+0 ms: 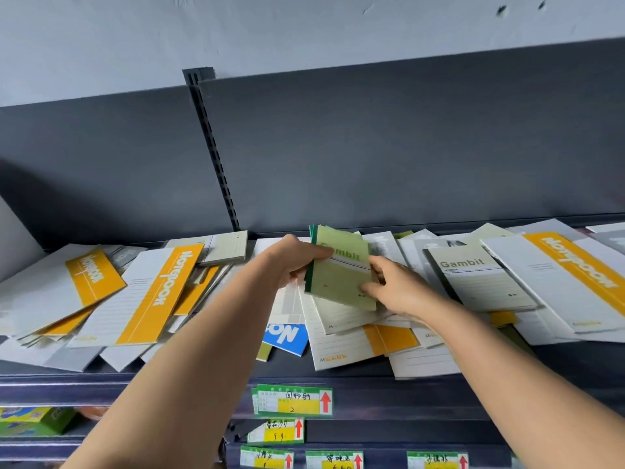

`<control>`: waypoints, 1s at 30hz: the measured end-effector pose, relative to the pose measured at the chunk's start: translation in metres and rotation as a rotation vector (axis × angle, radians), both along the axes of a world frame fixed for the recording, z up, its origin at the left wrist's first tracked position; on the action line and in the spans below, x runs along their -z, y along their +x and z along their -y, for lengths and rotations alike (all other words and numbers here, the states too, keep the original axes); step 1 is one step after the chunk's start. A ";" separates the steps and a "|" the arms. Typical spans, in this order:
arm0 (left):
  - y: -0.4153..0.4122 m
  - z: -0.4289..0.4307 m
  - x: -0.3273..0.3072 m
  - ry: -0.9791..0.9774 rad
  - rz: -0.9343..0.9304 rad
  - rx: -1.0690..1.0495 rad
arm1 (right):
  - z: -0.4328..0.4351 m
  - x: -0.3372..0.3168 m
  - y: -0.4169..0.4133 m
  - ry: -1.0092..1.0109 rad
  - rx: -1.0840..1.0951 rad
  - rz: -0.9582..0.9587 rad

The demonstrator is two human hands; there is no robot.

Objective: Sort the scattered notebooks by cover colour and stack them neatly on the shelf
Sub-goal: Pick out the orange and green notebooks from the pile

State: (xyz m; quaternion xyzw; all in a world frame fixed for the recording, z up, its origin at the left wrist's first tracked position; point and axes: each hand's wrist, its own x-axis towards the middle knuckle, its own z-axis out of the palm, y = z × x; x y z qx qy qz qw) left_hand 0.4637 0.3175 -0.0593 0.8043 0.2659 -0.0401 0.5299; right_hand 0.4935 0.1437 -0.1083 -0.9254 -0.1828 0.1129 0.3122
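Note:
Many notebooks lie scattered over the dark shelf. My left hand grips a small bundle of green "Gambit" notebooks by its left edge, held tilted above the pile. My right hand holds the same bundle at its right edge, fingers on the cover. Another pale green Gambit notebook lies to the right. White notebooks with orange bands lie at the left and far right. A blue one peeks out under my left forearm.
A dark back panel with a slotted upright rises behind the shelf. Price tags hang on the shelf's front edge and on lower rails. A green box sits on a lower shelf at left.

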 end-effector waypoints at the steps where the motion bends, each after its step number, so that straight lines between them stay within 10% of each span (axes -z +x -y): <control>1: 0.000 0.000 -0.002 -0.040 0.038 0.013 | 0.002 0.000 0.000 0.061 0.005 -0.034; 12: -0.020 0.071 -0.015 -0.104 0.436 0.087 | 0.044 -0.014 -0.028 0.745 0.268 0.045; 30: -0.181 0.511 0.016 -0.151 0.271 1.104 | 0.467 -0.003 -0.319 0.280 1.101 0.147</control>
